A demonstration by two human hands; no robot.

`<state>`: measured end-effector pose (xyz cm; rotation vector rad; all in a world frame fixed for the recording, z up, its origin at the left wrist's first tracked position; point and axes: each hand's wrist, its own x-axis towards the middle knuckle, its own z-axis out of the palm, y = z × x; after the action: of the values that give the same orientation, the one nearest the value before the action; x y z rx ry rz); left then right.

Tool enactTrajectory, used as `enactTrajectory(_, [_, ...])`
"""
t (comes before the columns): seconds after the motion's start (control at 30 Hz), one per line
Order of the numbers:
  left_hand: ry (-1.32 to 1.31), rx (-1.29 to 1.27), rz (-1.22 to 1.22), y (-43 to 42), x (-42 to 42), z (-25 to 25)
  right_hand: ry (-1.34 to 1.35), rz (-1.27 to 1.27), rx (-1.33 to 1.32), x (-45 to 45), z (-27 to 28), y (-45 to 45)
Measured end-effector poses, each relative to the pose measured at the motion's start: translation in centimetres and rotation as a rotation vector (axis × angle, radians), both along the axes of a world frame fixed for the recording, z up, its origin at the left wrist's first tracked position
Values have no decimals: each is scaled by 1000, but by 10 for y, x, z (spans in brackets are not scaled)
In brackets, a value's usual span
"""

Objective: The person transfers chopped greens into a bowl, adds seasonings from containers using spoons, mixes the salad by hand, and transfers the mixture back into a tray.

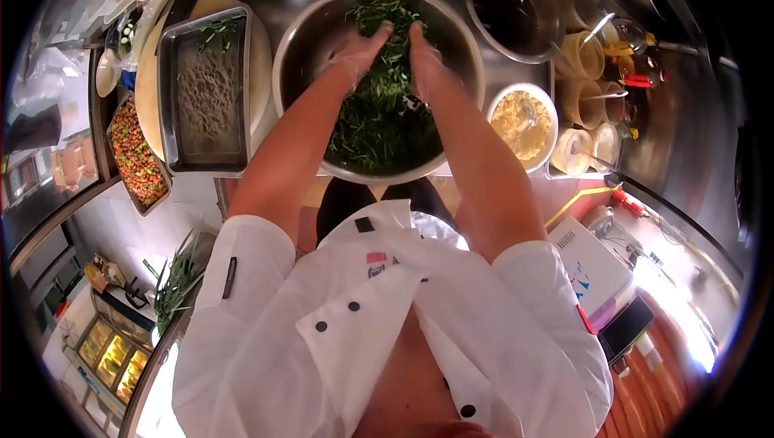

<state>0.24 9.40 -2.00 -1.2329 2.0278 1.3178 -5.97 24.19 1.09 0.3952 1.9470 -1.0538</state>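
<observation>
A large steel mixing bowl stands on the counter with dark chopped greens heaped inside it. Both my hands are in the bowl, in clear plastic gloves. My left hand cups the left side of a clump of greens, its thumb pointing to the far side. Facing it, my right hand presses in from the right, thumb up. The clump lies between the two palms; most of the fingers are hidden by the greens and the hands themselves.
On the left, a steel tray sits on a round board, beside a tray of diced mix. On the right are a bowl of minced pale food, a bowl of dark liquid, and several seasoning tubs.
</observation>
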Motion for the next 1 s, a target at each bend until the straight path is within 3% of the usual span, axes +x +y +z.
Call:
enactTrajectory(0.07, [-105, 111, -138, -6, -3, -9, -51, -64, -36, 6, 10, 4])
enactTrajectory(0.13, [453, 400, -18, -6, 34, -28, -49, 236, -29, 8, 6, 30])
enactTrajectory(0.2, [331, 272, 11, -16, 77, -2, -78, -55, -146, 23, -36, 67])
enactTrajectory(0.23, [281, 139, 92, -14, 96, -8, -140, -235, -222, 33, -35, 80])
enactTrajectory(0.27, [286, 136, 96, -4, 106, -27, -136, -230, -225, 49, -19, 79])
enactTrajectory(0.33, [161, 280, 432, 20, 114, -63, -257, -463, -391, 82, 12, 54])
enactTrajectory(0.4, [74, 98, 265, 52, 88, -27, -200, -439, -367, 101, 3, 34])
enactTrajectory(0.43, [-34, 25, 162, 55, 69, 46, -346, -508, -520, 101, -25, 36])
enactTrajectory(0.47, [-36, 27, 165, 50, 72, 45, -348, -506, -518, 100, -17, 38])
enactTrajectory(0.57, [340, 265, 63, 16, 89, 41, -310, 208, -362, 76, 57, 51])
enactTrajectory(0.6, [339, 265, 56, 16, 102, 50, -309, 200, -365, 62, 79, 48])
enactTrajectory(0.67, [378, 813, 737, 28, 142, 76, 242, 965, 241, 25, 90, 34])
enactTrajectory(0.7, [366, 802, 743, 34, 145, 79, 333, 997, 176, 5, 75, 28])
enactTrajectory(0.73, [314, 878, 973, 46, 142, 82, 425, 1024, 111, -18, 57, 22])
enactTrajectory(0.77, [267, 948, 1199, 57, 136, 82, 423, 1023, 101, -38, 26, 18])
enactTrajectory(0.83, [359, 964, 1202, 74, 128, 1, 536, 508, -126, -50, -54, 21])
enactTrajectory(0.87, [453, 985, 1208, 80, 120, -30, 530, 506, -131, -38, -83, 21])
enactTrajectory(0.93, [270, 829, 1156, 85, 81, 1, 4, -25, -518, -12, -118, 13])
enactTrajectory(0.97, [371, 999, 1139, 87, 76, -24, 7, -25, -515, -7, -114, 14])
enactTrajectory(1.0, [377, 1006, 1135, 88, 78, -39, -47, -15, -490, -1, -106, 19])
